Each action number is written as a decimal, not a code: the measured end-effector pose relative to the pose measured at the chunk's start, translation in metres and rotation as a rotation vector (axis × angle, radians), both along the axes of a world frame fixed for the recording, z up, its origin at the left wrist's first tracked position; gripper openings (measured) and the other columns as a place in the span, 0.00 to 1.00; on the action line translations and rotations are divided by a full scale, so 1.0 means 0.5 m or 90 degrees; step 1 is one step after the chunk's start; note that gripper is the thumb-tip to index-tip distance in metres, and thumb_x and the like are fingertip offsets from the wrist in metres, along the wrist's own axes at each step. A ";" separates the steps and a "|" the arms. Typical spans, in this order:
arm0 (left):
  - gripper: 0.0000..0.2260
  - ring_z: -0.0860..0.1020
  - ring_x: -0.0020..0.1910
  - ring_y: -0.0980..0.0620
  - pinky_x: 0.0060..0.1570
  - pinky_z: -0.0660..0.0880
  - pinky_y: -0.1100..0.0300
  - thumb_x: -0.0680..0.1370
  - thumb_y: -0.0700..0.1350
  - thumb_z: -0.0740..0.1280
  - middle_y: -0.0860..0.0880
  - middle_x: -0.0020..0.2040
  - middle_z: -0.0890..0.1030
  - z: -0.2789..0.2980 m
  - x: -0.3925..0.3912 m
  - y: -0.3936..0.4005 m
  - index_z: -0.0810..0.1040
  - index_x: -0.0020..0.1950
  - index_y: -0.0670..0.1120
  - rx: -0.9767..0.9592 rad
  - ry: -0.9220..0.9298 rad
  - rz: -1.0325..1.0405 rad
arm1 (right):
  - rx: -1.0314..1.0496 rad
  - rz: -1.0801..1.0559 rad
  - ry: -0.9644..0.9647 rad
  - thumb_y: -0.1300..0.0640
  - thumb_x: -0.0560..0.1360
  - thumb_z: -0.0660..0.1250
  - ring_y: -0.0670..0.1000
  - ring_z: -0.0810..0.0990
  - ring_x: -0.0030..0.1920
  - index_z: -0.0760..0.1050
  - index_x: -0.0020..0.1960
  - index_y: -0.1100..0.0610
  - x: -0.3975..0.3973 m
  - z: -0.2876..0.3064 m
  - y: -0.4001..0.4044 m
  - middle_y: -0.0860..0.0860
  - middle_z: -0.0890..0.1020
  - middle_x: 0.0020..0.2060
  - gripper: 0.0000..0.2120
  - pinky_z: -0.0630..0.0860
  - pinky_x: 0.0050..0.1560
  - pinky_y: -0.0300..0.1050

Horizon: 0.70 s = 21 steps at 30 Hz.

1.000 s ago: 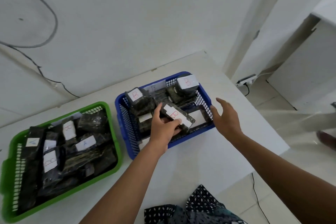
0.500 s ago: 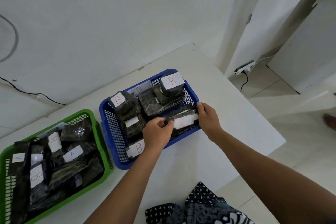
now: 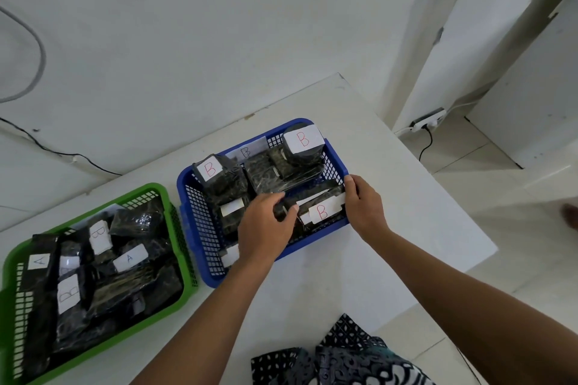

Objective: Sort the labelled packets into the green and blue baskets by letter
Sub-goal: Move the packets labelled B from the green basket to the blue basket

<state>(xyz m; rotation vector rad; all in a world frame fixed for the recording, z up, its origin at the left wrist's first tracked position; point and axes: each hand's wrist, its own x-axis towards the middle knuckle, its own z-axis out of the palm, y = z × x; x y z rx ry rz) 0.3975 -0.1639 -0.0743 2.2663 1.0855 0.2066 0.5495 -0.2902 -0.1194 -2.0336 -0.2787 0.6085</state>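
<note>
Two bare hands work inside a blue basket (image 3: 200, 197) at the centre of the frame, on a white table (image 3: 391, 212) set against a white wall. The left hand (image 3: 266, 228) reaches over the basket's near rim, its fingers curled down onto the left end of a dark packet with a red B label (image 3: 322, 211) that lies along the basket's lower right side. The right hand (image 3: 364, 206) is at the basket's right corner, fingers bent over the rim and touching the packet's right end; whether it truly grips the packet or only steadies it against the wall cannot be told.

Further up in the blue basket, a second packet marked B (image 3: 219, 178) stands at the upper left, and a third, rounder packet marked B (image 3: 301, 145) sits at the upper right, resting on other dark packets. A white slip with a faint B (image 3: 245, 152) leans on the far wall.

At the lower left of the frame, just beside the blue basket, a green basket (image 3: 175, 228) holds a heap of dark packets; their labels read A (image 3: 129, 258) and B (image 3: 100, 236) in mixed order.

A power strip (image 3: 428, 122) lies on the tiled floor at the right, and patterned dark cloth (image 3: 344, 356) fills the bottom edge.
</note>
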 end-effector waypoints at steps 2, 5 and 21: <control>0.20 0.75 0.63 0.52 0.57 0.76 0.57 0.78 0.54 0.68 0.51 0.62 0.79 0.006 -0.026 0.024 0.79 0.67 0.47 0.088 -0.017 -0.037 | -0.046 0.041 -0.092 0.42 0.83 0.54 0.49 0.79 0.60 0.69 0.71 0.49 0.000 0.012 0.000 0.48 0.79 0.63 0.20 0.81 0.54 0.49; 0.21 0.70 0.70 0.48 0.66 0.72 0.44 0.79 0.52 0.68 0.48 0.68 0.76 0.007 -0.081 0.066 0.76 0.70 0.45 0.189 -0.006 -0.056 | -0.084 0.135 -0.273 0.44 0.83 0.55 0.50 0.70 0.71 0.64 0.76 0.49 -0.013 0.045 0.024 0.48 0.71 0.73 0.23 0.74 0.67 0.53; 0.21 0.70 0.72 0.44 0.68 0.70 0.43 0.78 0.51 0.69 0.46 0.71 0.74 0.000 -0.552 0.161 0.76 0.70 0.47 0.257 0.108 0.134 | 0.096 0.537 -0.542 0.49 0.82 0.61 0.58 0.73 0.70 0.72 0.72 0.59 -0.416 0.065 0.270 0.58 0.75 0.69 0.22 0.73 0.69 0.55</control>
